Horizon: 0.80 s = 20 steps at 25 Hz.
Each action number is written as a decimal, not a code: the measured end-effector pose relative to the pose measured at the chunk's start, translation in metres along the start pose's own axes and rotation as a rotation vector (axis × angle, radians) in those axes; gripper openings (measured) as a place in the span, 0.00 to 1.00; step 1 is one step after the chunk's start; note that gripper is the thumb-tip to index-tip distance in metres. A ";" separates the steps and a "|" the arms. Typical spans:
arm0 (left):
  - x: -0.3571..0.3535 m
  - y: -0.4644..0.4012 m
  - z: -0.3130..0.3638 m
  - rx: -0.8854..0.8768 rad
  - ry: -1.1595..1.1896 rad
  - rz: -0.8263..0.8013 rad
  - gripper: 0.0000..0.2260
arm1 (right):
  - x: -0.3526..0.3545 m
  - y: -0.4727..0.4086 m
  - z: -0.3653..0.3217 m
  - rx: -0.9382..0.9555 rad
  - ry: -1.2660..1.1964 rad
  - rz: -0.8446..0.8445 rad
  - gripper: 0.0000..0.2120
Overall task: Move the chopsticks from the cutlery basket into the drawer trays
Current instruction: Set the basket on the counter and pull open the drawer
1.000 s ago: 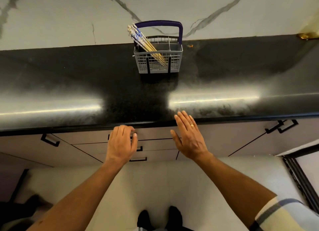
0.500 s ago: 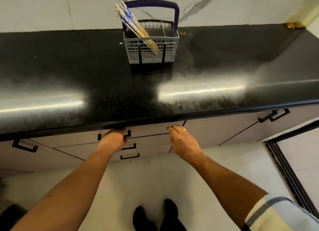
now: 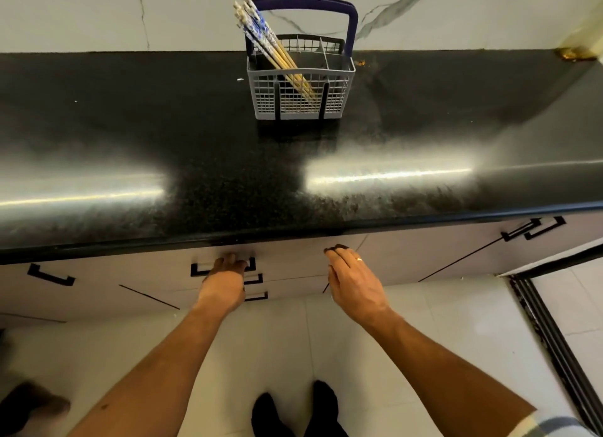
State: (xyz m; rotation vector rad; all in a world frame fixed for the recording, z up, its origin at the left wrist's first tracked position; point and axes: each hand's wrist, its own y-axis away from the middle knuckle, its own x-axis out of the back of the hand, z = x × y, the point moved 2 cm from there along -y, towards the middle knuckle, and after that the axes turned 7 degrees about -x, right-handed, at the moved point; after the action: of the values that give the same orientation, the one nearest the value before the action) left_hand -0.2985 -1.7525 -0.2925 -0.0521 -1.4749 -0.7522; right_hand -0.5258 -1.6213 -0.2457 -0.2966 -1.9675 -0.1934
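- Chopsticks [image 3: 277, 58] stand bundled in the cutlery basket [image 3: 300, 90], far beyond both sets of fingertips, at the back of the counter; their long axis leans, patterned blue-and-white tops up and to the left, plain tips down to the right inside the grid wall.
- Left hand [image 3: 225, 280], nearest, reaches palm down to the top drawer handle [image 3: 222, 267]; its fingers [image 3: 230, 260] curl over the black bar and grip it, with two more handles stacked just below the knuckles.
- Right hand [image 3: 354, 283] hangs just right of that, fingers [image 3: 339, 257] loosely bent and holding nothing; its tips lie at the drawer front [image 3: 293, 260] beneath the counter lip, and I cannot tell whether they touch it. A ring shows on one finger.
- The drawer looks closed; no trays are in view.
- Black countertop [image 3: 228, 143] overhangs just past the fingertips, lying between the hands and the basket.
- The basket's dark blue handle [image 3: 306, 6] arches over the chopsticks, against the marble wall [image 3: 98, 12].
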 end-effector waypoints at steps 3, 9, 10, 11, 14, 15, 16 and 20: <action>-0.012 0.015 0.001 -0.001 0.009 0.042 0.23 | -0.001 0.011 0.005 0.096 0.044 0.098 0.18; -0.026 0.049 0.008 0.024 0.075 0.163 0.19 | 0.012 0.015 0.006 0.175 0.091 0.206 0.21; -0.033 0.063 0.011 0.031 0.082 0.179 0.18 | 0.014 0.017 0.006 0.177 0.088 0.184 0.20; -0.041 0.078 0.012 0.025 0.073 0.194 0.18 | 0.016 0.022 0.007 0.185 0.084 0.146 0.19; -0.060 0.120 0.011 -0.055 0.086 0.176 0.19 | 0.018 0.056 0.010 0.224 0.096 0.060 0.18; -0.066 0.132 0.009 -0.086 0.085 0.193 0.20 | 0.019 0.070 0.011 0.231 0.099 0.049 0.19; -0.068 0.144 0.008 -0.104 0.108 0.184 0.19 | 0.020 0.084 0.012 0.233 0.095 0.045 0.19; -0.063 0.196 0.013 -0.234 0.324 0.249 0.09 | 0.016 0.129 0.015 0.249 0.068 0.021 0.18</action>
State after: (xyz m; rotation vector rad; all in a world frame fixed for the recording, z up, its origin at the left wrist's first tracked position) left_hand -0.2102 -1.5684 -0.2676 -0.2745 -1.0452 -0.6895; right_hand -0.5069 -1.4919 -0.2375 -0.1460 -1.8967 0.0549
